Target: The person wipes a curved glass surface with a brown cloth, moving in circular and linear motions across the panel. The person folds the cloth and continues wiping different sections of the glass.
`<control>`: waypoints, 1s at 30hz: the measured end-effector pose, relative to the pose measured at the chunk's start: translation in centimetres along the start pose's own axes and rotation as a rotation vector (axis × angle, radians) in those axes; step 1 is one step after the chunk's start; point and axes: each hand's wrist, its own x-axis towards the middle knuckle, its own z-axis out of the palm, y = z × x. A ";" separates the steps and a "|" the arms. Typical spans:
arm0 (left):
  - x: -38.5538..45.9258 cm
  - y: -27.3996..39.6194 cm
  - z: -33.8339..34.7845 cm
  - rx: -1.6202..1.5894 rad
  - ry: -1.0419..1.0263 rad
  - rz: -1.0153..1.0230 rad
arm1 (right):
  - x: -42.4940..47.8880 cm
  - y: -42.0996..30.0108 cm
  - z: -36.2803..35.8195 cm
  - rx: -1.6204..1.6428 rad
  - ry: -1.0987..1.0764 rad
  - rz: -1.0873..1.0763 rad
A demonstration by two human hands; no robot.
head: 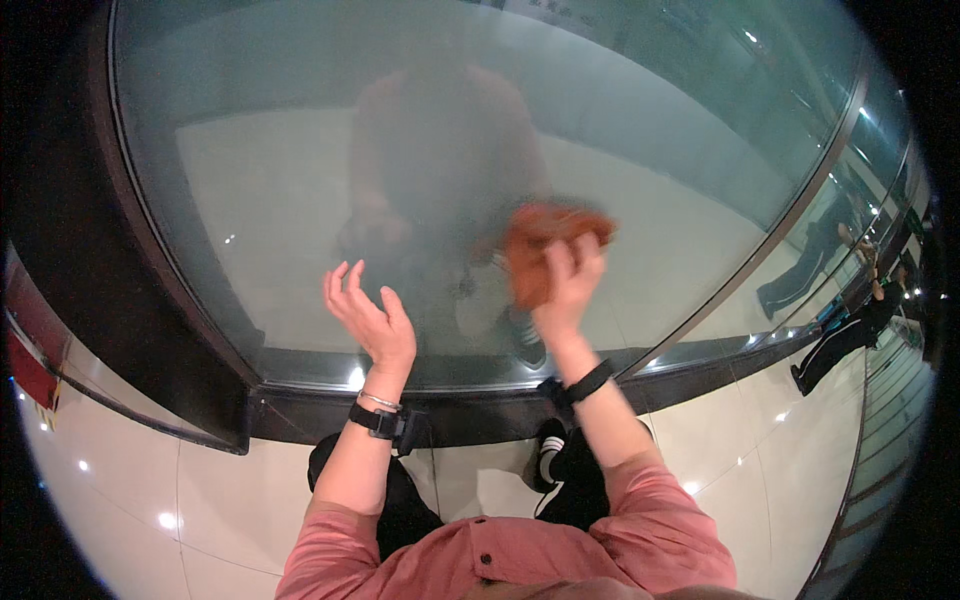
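Note:
A large glass pane (pixel 285 195) stands before me, hazy and full of reflections, my own torso among them. My right hand (pixel 571 281) holds an orange-brown cloth (pixel 529 251) up to the glass; both are blurred. Whether the cloth lies flat on the pane is hard to tell. To the left, my left hand (pixel 373 315) is raised with its fingers apart and nothing in it. It appears close to the glass, but contact cannot be made out. Both wrists wear black straps, and a silver bangle (pixel 379 400) circles the left one.
A dark frame (pixel 172 322) borders the pane on the left, with a dark sill (pixel 480 420) along its foot. Glossy tiles (pixel 217 510) cover the floor. At far right another person (pixel 855 330) in dark trousers stands beside the glass wall. Something red (pixel 34 375) shows at far left.

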 end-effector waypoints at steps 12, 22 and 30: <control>0.0 -0.5 0.1 -0.047 0.017 0.021 | 15.3 -14.8 5.6 0.189 -0.051 -0.602; 0.9 -1.1 -1.7 -0.091 -0.007 0.006 | 26.6 -11.5 2.2 -0.002 0.381 -0.257; 1.9 -1.5 -2.4 -0.309 0.139 -0.178 | 11.5 -14.6 6.7 0.066 -0.126 -0.660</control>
